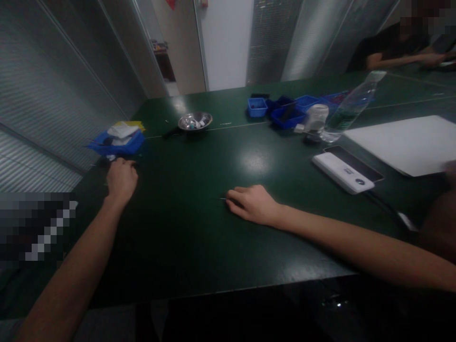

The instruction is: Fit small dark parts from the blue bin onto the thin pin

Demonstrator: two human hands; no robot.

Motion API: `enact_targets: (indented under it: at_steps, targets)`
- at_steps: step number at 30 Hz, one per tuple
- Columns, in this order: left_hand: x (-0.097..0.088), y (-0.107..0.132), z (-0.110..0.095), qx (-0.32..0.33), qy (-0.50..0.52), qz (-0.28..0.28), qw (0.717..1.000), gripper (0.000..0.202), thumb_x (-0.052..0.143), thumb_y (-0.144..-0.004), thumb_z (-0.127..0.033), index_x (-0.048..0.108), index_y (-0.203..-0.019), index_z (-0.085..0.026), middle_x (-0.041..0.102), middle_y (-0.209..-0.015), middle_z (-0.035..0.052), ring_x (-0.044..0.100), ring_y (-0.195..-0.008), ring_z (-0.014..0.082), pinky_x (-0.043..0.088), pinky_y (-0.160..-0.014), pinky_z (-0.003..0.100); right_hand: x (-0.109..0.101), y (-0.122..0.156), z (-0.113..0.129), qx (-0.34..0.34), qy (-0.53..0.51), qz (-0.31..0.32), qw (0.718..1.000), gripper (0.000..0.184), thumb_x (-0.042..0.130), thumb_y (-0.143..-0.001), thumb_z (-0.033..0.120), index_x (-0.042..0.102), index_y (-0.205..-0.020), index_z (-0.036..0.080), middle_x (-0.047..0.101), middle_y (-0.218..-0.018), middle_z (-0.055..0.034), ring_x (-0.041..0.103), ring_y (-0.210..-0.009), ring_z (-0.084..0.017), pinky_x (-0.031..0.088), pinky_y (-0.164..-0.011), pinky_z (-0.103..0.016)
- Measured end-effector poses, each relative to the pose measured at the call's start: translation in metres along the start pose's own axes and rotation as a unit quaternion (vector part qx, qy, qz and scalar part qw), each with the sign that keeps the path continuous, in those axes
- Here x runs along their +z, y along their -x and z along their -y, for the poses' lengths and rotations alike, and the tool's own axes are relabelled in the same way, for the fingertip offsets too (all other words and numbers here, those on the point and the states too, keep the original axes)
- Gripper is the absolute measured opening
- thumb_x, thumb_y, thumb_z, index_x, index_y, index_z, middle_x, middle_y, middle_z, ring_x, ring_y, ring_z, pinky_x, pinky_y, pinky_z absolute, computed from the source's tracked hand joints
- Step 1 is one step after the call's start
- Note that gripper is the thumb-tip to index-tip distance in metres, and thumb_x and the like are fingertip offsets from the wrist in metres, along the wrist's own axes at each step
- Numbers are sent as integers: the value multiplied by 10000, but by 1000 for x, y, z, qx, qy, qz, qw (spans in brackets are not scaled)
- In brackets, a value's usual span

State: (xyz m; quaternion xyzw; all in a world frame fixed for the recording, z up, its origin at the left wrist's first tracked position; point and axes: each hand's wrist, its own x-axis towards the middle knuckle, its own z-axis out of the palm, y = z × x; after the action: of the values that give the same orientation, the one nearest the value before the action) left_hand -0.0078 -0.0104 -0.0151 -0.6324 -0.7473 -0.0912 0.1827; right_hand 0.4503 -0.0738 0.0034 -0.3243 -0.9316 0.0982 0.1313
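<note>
My left hand (121, 179) is stretched far left on the dark green table (199, 237), fingers curled closed just below a blue tray (117, 142) holding white and yellow papers; what the fingers grip is hidden. My right hand (251, 203) rests on the table's middle with fingers curled, and a thin pale pin-like tip (223, 198) pokes out at the fingertips.
A metal bowl (195, 121) sits at the back. Several small blue bins (285, 111), a white jar (316, 118) and a clear water bottle (351, 107) stand back right. A white power bank (342, 172) and white laptop (406, 142) lie right. Another person's arm (399, 59) rests far right.
</note>
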Motion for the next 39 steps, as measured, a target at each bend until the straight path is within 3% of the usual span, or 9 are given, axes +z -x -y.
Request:
enact_targets:
  at_steps: [7,14,26,34,39]
  targets:
    - [1,1,-1,-8,-8,7,1000,435,360,-968,-275,645,-1256,-118,567,-1187,192,529,-1086,322,470,-899,407,0,0,0,3,-5,10,1000,342,360,-1031,404,617,-1037,180,613,-843,-26,427,-587,-96,248,-547,-258]
    - [5,-1,1,1,13,-1,1000,404,377,-955,-246,652,-1201,-82,568,-1207,200,526,-1106,311,446,-978,401,-1,-1,1,0,-5,6,1000,346,354,-1030,404,616,-1027,178,602,-829,-21,411,-580,-97,249,-543,-262]
    - [-4,1,0,-15,-33,25,999,457,342,-989,-308,613,-1309,-127,614,-1178,183,597,-1008,308,463,-879,417,0,0,0,4,-9,11,1000,346,363,-1025,412,619,-1041,181,614,-840,-29,439,-596,-101,252,-549,-264]
    - [-6,2,-2,-49,7,29,998,400,402,-983,-328,679,-1214,-155,604,-1226,174,600,-1002,311,484,-850,429,0,0,-1,5,2,12,1000,348,354,-1031,413,616,-1042,185,623,-846,-29,449,-600,-103,250,-556,-260]
    - [-4,2,0,-28,-8,4,1000,382,416,-968,-321,704,-1150,-149,614,-1209,170,552,-1087,338,484,-836,428,0,0,0,3,1,17,1000,348,352,-1033,407,618,-1075,187,634,-871,-34,472,-622,-107,264,-569,-255]
